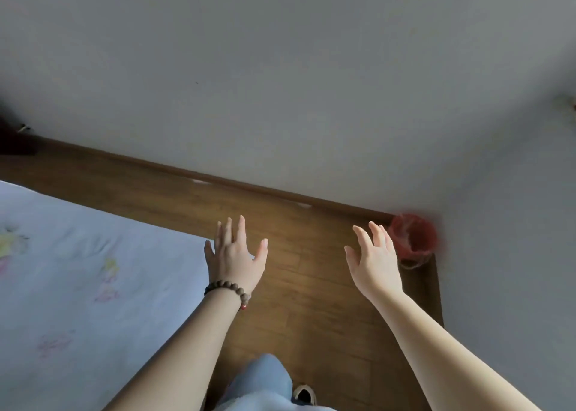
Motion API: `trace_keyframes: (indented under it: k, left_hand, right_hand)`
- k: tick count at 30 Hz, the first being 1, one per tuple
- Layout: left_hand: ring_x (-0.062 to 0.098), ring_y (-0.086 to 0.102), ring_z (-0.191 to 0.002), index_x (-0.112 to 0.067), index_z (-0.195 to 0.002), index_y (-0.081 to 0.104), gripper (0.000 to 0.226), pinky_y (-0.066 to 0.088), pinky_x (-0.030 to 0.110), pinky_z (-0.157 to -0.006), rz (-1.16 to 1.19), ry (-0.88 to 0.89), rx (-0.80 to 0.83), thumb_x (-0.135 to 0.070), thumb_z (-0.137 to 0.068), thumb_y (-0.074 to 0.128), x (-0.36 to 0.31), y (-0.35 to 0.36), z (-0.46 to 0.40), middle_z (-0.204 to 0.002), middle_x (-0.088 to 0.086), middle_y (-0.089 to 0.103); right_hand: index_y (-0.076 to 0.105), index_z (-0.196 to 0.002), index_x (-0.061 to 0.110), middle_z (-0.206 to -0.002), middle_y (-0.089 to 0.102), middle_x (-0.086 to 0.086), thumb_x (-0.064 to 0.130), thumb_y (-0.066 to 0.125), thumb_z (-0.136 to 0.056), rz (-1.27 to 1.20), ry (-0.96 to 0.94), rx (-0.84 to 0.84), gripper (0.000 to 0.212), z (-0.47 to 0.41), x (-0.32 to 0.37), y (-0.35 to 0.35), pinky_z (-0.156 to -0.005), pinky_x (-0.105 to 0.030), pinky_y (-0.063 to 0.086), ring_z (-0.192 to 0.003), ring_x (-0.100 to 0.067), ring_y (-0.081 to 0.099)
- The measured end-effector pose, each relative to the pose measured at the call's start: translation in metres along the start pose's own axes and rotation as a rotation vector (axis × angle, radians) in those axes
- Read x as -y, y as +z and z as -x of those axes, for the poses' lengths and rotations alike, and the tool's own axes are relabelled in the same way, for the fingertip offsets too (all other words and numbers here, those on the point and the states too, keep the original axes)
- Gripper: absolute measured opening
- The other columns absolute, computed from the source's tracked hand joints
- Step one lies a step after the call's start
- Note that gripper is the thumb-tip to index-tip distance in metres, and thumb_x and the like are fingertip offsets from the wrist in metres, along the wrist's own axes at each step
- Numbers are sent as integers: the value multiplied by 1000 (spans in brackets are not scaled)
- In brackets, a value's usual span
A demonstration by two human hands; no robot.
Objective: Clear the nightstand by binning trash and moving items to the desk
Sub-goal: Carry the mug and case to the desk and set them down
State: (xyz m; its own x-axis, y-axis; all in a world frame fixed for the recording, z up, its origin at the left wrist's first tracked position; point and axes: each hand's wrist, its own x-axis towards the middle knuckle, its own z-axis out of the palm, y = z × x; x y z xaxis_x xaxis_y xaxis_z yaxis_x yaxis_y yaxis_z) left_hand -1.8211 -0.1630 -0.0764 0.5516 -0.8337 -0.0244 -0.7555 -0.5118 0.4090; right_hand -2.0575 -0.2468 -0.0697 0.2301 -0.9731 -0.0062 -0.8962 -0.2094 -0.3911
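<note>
Left hand (236,256) and right hand (375,262) hung spread and empty near the round red-lined bin (413,239), whose thin liner looked flimsy; best gripped by its rim

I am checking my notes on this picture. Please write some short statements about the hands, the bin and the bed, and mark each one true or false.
1. Both hands hold nothing. True: the left hand and the right hand have spread fingers.
2. The bracelet is on the right wrist. False: it is on the left wrist.
3. The red bin stands in the corner by the wall. True.
4. The bed is right of the hands. False: it is to the left.
5. The right hand grips the bin. False: it does not grip it.
</note>
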Motion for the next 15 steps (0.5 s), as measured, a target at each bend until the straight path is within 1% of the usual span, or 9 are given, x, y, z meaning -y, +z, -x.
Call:
trace_keyframes:
  k: [3,7,9,12,15]
  left_hand:
    - [21,5,-145,-23,-148,21,68,12,50,-113,3,-84,-10,-54,-90,39,-5,6,-48,-157,4,18]
    - [25,9,-145,-21,-147,24,69,17,51,-113,17,-140,-48,-54,-89,41,-4,14,-117,-156,7,22]
    - [26,11,-144,-19,-147,25,69,16,51,-113,22,-177,-76,-53,-89,43,5,15,-159,-155,9,24]
    - [26,9,-145,-20,-148,21,70,13,51,-115,51,-272,-111,-54,-90,41,28,11,-229,-155,11,22]
    - [27,10,-144,-21,-149,17,72,17,52,-114,47,-353,-112,-57,-90,38,45,0,-280,-155,11,22]
  right_hand:
    - [38,-142,22,-156,21,-10,36,44,-96,4,-61,43,49,-62,11,8,-118,-40,13,-146,-25,7]
    - [37,-143,23,-157,18,-8,37,44,-96,28,-156,96,50,-149,35,26,-118,-41,14,-146,-24,5]
    - [36,-143,25,-157,18,-8,38,43,-96,39,-207,111,49,-199,51,37,-118,-42,14,-146,-24,4]
    - [31,-145,27,-158,14,-6,40,39,-97,67,-284,165,50,-282,92,57,-119,-43,11,-146,-23,1]
    - [27,-147,28,-159,11,-5,40,37,-97,98,-354,225,52,-346,138,72,-119,-41,9,-146,-21,-1]
